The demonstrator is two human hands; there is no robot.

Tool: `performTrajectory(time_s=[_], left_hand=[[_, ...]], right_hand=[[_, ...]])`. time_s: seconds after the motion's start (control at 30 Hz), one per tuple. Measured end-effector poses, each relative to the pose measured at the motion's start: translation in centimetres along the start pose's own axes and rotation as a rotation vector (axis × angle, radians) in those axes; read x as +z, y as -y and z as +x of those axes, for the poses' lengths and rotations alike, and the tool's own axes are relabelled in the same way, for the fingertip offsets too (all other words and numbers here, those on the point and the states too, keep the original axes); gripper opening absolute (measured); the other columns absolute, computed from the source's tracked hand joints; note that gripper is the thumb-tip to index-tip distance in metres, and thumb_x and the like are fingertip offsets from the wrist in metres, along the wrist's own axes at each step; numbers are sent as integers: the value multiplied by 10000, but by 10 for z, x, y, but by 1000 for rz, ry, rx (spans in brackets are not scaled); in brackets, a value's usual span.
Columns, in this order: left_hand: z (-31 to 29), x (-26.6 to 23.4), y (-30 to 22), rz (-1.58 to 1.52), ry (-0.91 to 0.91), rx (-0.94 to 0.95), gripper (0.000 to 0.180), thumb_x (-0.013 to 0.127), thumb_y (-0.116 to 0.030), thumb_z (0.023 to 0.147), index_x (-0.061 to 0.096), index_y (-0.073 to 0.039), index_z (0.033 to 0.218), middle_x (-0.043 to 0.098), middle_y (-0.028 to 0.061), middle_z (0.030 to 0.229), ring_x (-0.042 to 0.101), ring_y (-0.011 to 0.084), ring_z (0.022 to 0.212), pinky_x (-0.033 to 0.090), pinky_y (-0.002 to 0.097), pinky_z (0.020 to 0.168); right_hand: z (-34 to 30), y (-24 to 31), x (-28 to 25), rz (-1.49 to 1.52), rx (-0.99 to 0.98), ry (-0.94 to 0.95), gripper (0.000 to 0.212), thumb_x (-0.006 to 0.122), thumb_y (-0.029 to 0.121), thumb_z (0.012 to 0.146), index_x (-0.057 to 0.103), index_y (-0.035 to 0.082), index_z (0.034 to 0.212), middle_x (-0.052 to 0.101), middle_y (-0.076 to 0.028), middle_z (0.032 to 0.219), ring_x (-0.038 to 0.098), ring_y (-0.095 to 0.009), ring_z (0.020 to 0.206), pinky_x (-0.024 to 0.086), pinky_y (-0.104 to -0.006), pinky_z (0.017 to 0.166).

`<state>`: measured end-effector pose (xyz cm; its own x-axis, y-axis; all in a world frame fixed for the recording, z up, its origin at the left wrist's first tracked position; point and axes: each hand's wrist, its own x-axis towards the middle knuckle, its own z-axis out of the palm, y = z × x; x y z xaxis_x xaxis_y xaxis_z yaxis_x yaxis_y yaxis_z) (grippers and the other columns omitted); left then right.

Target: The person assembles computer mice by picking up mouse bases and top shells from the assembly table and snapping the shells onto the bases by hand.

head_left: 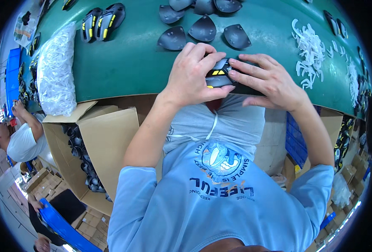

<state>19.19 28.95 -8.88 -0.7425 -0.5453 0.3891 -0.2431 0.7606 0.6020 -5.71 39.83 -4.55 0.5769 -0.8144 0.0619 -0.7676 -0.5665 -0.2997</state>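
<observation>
At the table's near edge, my left hand (191, 75) is closed round a black and grey shell with yellow inserts (218, 73), its thumb along the near side and its fingers over the far side. My right hand (270, 79) has its fingers stretched out, with the fingertips against the shell's right end and the thumb apart below. Part of the shell is hidden under both hands. Just beyond them on the table lie several plain black curved caps (202, 28).
The green tabletop (127, 67) carries two finished-looking shells (102, 22), a clear bag of white pieces (57, 69) and loose translucent strips (310, 54). Below stand an open carton (110, 130) of black caps and a blue crate (296, 138). Another person (24, 138) sits at left.
</observation>
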Motion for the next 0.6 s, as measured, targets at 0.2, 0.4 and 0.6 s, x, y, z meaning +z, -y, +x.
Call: performTrajectory(time_s=[0.2, 0.4, 0.6], left_hand=[[0, 1, 2, 0, -16, 5, 655, 912, -392, 605, 768, -56, 1148, 653, 101, 1099, 604, 301, 939, 538, 408, 808], [3, 4, 2, -16, 1, -3, 640, 915, -377, 594, 770, -65, 1133, 657, 94, 1087, 604, 296, 932, 535, 410, 799], [1, 7, 7, -6, -26, 3, 628, 925, -337, 593, 768, -74, 1142, 656, 95, 1064, 604, 297, 940, 533, 417, 806]], right_hand=[[19, 5, -55, -44, -45, 291, 953, 876, 448, 688, 543, 197, 1545, 526, -29, 1599, 531, -274, 1435, 428, -458, 1195], [23, 24, -56, -121, 66, 398, 1008, 927, 323, 606, 555, 188, 1533, 539, -21, 1595, 682, -247, 1214, 562, -385, 1008], [20, 33, -45, -190, 132, 352, 875, 866, 188, 706, 575, 190, 1531, 526, 25, 1609, 693, -172, 850, 590, -329, 670]])
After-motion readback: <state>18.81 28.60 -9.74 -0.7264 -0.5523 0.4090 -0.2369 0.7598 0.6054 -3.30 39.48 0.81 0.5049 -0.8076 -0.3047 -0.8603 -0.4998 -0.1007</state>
